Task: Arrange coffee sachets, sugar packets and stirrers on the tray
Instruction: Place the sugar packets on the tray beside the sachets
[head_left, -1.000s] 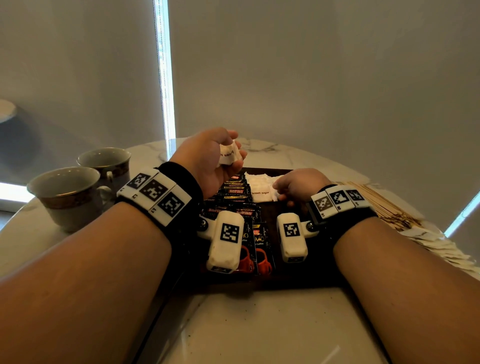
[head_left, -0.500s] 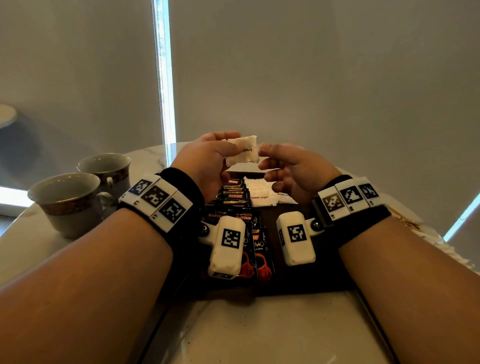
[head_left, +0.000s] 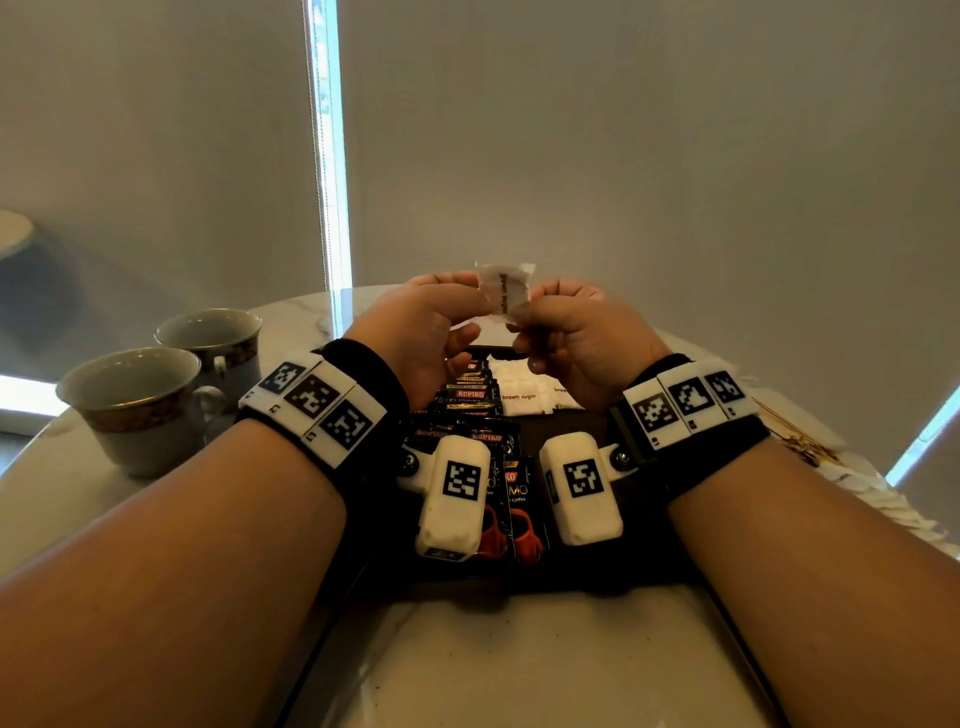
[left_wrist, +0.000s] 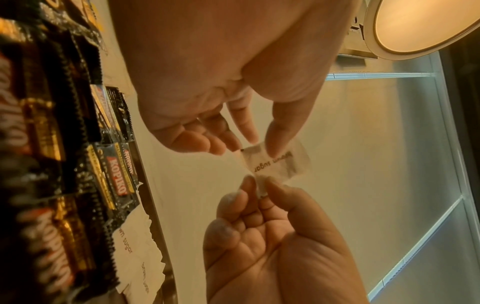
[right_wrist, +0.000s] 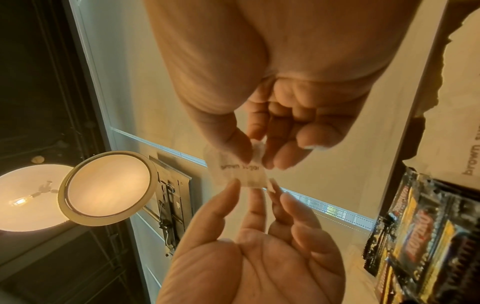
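Both hands, the left hand (head_left: 421, 332) and right hand (head_left: 571, 338), are pinching one brown sugar packet (head_left: 505, 293) by opposite edges at upper centre, raised above the tray (head_left: 566, 571) (probably flattening it) before it joins the sugar packets (head_left: 524, 392) beside the coffee sachets (head_left: 467, 400).

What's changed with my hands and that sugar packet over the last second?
The left hand lifted the crumpled brown sugar packet up and away from the tray. The right hand left the tray, rose to meet it and pinched its other edge, so both hands now hold it spread out in the air. The coffee sachets, the sugar packets on the tray and the cups stayed put.
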